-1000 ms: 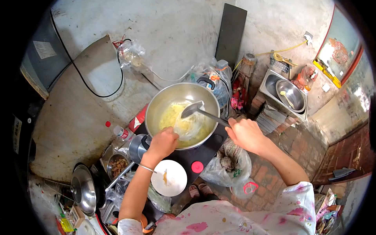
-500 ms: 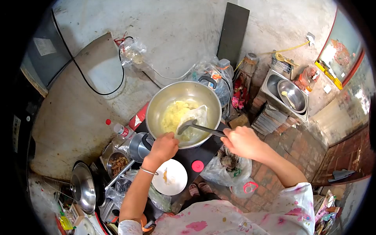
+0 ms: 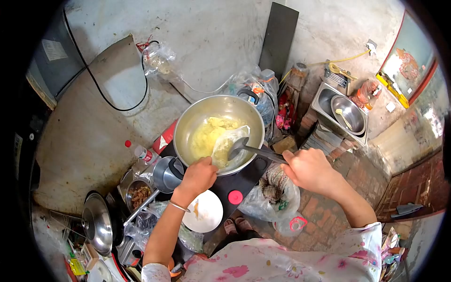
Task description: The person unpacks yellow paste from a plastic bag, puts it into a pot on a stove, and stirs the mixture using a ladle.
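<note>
A large metal pot holds pale yellow, mashed-looking food. Inside its near right part lies a clear plastic bag. My left hand is closed at the pot's near rim, gripping the bag's edge; its fingertips are partly hidden. My right hand is wrapped round the handle of a dark ladle. The ladle's head is tilted over the bag's opening, inside the pot. Below my left hand sits a white plate with a brownish smear.
A saucepan, a bowl of brown food and a lidded wok stand at the left. A pink lid lies near the plate. Bagged items are below my right hand. A sink stands at the back right.
My right hand has moved slightly right, drawing the ladle's head from the pot's middle toward its right side, over the bag. My left hand stays near the rim, and the bag looks more spread out.
</note>
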A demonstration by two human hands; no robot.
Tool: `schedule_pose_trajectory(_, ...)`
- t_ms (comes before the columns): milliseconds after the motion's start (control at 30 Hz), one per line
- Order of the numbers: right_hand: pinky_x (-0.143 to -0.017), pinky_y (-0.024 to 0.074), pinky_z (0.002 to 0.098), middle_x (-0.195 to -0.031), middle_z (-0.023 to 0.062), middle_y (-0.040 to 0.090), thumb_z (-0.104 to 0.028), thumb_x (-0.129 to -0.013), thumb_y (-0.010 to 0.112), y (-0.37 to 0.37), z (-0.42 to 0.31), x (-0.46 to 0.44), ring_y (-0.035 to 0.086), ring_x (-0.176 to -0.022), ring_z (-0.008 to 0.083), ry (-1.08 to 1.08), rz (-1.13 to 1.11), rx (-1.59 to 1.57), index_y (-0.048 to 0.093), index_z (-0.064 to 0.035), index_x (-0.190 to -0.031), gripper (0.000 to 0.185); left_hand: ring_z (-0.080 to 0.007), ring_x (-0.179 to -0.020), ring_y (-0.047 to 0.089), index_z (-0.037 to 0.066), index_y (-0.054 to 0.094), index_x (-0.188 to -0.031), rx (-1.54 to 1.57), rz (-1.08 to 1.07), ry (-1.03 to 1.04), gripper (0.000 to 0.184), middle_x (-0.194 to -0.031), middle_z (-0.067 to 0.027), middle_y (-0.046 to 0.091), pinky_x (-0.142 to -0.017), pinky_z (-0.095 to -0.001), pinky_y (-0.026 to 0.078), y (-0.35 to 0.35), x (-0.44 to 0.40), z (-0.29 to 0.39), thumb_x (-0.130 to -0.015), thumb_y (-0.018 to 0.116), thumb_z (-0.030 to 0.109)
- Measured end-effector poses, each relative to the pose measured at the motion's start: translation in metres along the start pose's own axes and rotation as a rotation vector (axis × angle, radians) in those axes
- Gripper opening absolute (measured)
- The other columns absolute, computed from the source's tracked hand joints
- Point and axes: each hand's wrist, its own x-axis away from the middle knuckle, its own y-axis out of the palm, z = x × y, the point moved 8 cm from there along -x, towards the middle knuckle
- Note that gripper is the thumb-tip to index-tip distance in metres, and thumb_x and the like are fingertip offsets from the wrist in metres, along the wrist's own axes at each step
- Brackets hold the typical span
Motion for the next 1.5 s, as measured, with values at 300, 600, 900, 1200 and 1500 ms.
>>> schedule_pose_trajectory(300, -0.048, 0.0470, 0.0411, -0.056, 0.0174, 0.057, -0.022, -0.079, 0.053, 0.000, -0.001, -0.015, 0.060, -0.054, 0.0328, 0.041, 0.072, -0.015, 0.056, 0.0036, -0.081, 0.026, -0.0289, -0.079, 0.054, 0.005, 0.063, -0.073, 0.093, 0.096, 0.044, 0.009, -0.077, -0.0126, 0.052, -0.071, -0.0388, 0.046, -0.004, -0.009, 0.006, -0.070, 0.055, 0.007)
schedule_pose_trajectory(600, -0.052, 0.0479, 0.0433, -0.060, 0.0202, 0.058, -0.018, -0.081, 0.052, 0.036, 0.008, -0.041, 0.060, -0.057, 0.0356, 0.096, 0.158, -0.101, 0.055, 0.0046, -0.077, 0.023, -0.0306, -0.075, 0.056, 0.003, 0.064, -0.078, 0.081, 0.116, 0.062, 0.011, -0.077, -0.0140, 0.053, -0.068, -0.0378, 0.046, -0.004, -0.012, 0.005, -0.071, 0.055, 0.005)
schedule_pose_trajectory(900, -0.052, 0.0475, 0.0433, -0.059, 0.0204, 0.057, -0.019, -0.080, 0.053, 0.034, 0.001, -0.030, 0.059, -0.057, 0.0360, 0.082, 0.133, -0.134, 0.054, 0.0040, -0.076, 0.023, -0.0311, -0.074, 0.056, 0.004, 0.064, -0.078, 0.101, 0.177, 0.046, 0.011, -0.075, -0.0139, 0.053, -0.067, -0.0380, 0.046, -0.014, -0.007, -0.008, -0.071, 0.055, 0.004)
schedule_pose_trajectory(1200, -0.051, 0.0456, 0.0439, -0.062, 0.0192, 0.058, -0.020, -0.080, 0.054, 0.015, 0.023, 0.014, 0.056, -0.056, 0.0383, 0.143, 0.241, -0.259, 0.054, 0.0009, -0.076, 0.022, -0.0294, -0.074, 0.057, 0.004, 0.064, -0.073, 0.033, 0.203, 0.028, 0.010, -0.074, -0.0131, 0.053, -0.067, -0.0384, 0.048, -0.034, -0.004, -0.011, -0.071, 0.054, 0.006)
schedule_pose_trajectory(1500, -0.041, 0.0300, 0.0231, -0.060, -0.0013, 0.048, -0.017, -0.086, 0.051, 0.049, 0.073, 0.071, 0.037, -0.047, 0.0051, 0.532, 0.422, -1.293, 0.057, 0.0046, -0.094, 0.023, -0.0338, -0.075, 0.057, 0.000, 0.062, -0.085, 0.066, 0.078, 0.063, 0.017, -0.082, -0.0172, 0.057, -0.071, -0.0402, 0.045, -0.033, -0.052, -0.007, -0.073, 0.054, 0.008)
